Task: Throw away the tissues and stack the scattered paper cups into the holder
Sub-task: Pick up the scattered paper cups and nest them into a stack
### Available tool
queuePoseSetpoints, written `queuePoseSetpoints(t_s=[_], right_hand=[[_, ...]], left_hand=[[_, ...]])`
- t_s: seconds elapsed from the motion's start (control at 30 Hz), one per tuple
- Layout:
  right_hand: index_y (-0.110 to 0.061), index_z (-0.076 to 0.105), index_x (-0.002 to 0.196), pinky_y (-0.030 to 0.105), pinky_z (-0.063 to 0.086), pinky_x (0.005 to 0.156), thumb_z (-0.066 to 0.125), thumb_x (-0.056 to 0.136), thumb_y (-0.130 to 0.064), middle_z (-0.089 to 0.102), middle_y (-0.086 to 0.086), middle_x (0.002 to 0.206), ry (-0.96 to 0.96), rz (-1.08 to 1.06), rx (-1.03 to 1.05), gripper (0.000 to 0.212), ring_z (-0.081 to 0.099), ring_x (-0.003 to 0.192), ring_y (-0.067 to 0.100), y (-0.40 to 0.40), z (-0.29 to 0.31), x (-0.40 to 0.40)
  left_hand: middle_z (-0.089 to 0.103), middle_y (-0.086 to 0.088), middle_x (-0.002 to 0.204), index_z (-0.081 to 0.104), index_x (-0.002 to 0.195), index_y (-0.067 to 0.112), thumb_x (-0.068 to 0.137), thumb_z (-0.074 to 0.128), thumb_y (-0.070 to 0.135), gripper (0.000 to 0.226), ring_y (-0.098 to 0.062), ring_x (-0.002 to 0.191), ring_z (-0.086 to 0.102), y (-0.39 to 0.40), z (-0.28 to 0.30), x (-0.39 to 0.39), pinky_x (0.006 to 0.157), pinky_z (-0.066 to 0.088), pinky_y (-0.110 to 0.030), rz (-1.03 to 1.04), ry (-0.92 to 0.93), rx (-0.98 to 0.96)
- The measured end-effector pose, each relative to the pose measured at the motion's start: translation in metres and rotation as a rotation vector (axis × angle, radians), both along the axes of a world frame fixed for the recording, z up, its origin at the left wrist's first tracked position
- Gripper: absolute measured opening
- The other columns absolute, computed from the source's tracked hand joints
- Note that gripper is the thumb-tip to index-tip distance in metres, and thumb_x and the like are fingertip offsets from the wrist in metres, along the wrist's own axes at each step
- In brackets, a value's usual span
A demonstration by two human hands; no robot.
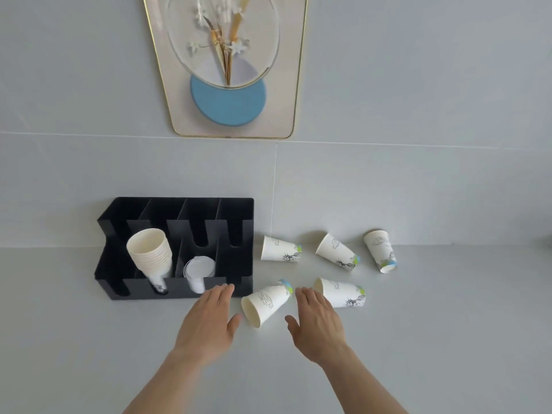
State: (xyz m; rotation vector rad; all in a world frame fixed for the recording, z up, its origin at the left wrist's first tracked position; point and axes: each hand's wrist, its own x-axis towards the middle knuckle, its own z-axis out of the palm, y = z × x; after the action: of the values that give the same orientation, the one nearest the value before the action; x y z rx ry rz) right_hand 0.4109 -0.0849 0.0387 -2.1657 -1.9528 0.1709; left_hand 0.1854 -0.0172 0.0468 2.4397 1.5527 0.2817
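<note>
Several white printed paper cups lie on their sides on the grey counter. The nearest cup [266, 301] rests between my hands, mouth toward me. My left hand [209, 324] hovers open just left of it, and my right hand [318, 322] is open just right of it, partly in front of a second cup [343, 292]. Three more cups [280, 249] [339, 252] [380, 251] lie farther back. The black holder [236, 234] stands at the left with a stack of cups [150, 253] in one slot and clear lids [198, 268] in another. No tissue is visible.
A grey tiled wall rises right behind the counter, with a framed picture [227, 85] hanging above the holder. The holder's two right slots hold nothing that I can see.
</note>
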Motion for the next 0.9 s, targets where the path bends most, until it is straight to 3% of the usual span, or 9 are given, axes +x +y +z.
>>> queuePoseSetpoints(t_s=[0.43, 0.6, 0.77, 0.9], right_hand=[[-0.010, 0.051, 0.132, 0.034, 0.044, 0.104, 0.063, 0.090, -0.037, 0.057, 0.003, 0.121, -0.039, -0.115, -0.098, 0.050, 0.053, 0.116, 0.026, 0.005, -0.019, 0.010], [-0.007, 0.059, 0.127, 0.036, 0.052, 0.099, 0.079, 0.077, -0.035, 0.065, 0.004, 0.118, -0.080, -0.197, -0.120, 0.061, 0.062, 0.112, 0.027, 0.013, -0.032, 0.012], [-0.004, 0.061, 0.128, 0.038, 0.054, 0.098, 0.088, 0.066, -0.032, 0.067, 0.006, 0.120, -0.088, -0.262, -0.138, 0.073, 0.064, 0.113, 0.028, 0.018, -0.039, 0.019], [-0.003, 0.059, 0.127, 0.040, 0.050, 0.103, 0.089, 0.063, -0.028, 0.065, 0.009, 0.122, -0.112, -0.222, -0.105, 0.075, 0.061, 0.117, 0.031, 0.033, -0.045, 0.030]], left_hand=[[0.051, 0.001, 0.139, 0.039, 0.146, 0.016, 0.076, 0.066, 0.061, 0.088, -0.022, 0.131, 0.046, 0.026, -0.037, 0.026, 0.110, 0.039, -0.035, -0.046, 0.001, -0.082], [0.057, 0.003, 0.129, 0.049, 0.141, 0.023, 0.060, 0.074, 0.067, 0.096, -0.024, 0.120, 0.054, 0.043, -0.064, 0.032, 0.102, 0.044, -0.037, -0.059, 0.067, -0.127], [0.053, 0.002, 0.123, 0.049, 0.135, 0.029, 0.061, 0.081, 0.052, 0.083, -0.025, 0.104, 0.059, 0.046, -0.076, 0.042, 0.094, 0.047, -0.038, -0.011, 0.058, -0.196], [0.043, 0.003, 0.121, 0.044, 0.131, 0.034, 0.069, 0.074, 0.035, 0.068, -0.024, 0.100, 0.055, 0.045, -0.071, 0.048, 0.084, 0.049, -0.038, 0.030, 0.013, -0.269]])
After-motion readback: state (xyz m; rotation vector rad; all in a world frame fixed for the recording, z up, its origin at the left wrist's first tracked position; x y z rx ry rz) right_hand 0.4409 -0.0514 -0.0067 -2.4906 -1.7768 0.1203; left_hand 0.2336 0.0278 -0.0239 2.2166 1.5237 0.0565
